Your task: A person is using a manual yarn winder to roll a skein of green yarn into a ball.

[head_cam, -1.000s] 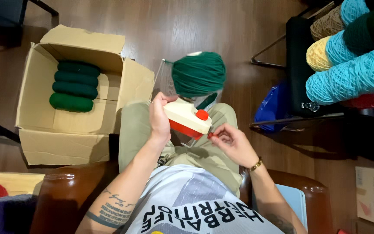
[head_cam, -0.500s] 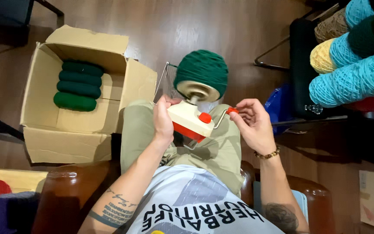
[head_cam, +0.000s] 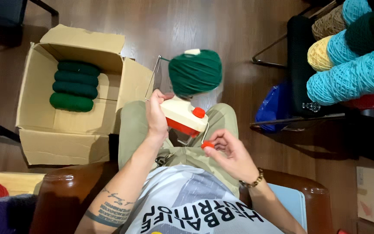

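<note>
A cream and red yarn winder [head_cam: 183, 115] rests on my lap, carrying a dark green yarn ball [head_cam: 195, 72] on its spindle. My left hand [head_cam: 156, 115] grips the winder's left side and steadies it. My right hand [head_cam: 230, 150] pinches the red crank knob [head_cam: 207, 144] at the winder's lower right. A thin wire yarn guide [head_cam: 152, 78] sticks up to the left of the ball.
An open cardboard box [head_cam: 35, 86] on the wooden floor at left holds several green yarn cakes [head_cam: 74, 85]. At right a black rack [head_cam: 299, 65] carries turquoise, yellow and tan yarn cones [head_cam: 347, 78], with a blue bag [head_cam: 273, 106] beneath. I sit in a brown leather chair [head_cam: 66, 195].
My right hand has swung the crank knob from up beside the ball down toward my lap. The green ball has turned on the spindle. My left hand stays on the winder.
</note>
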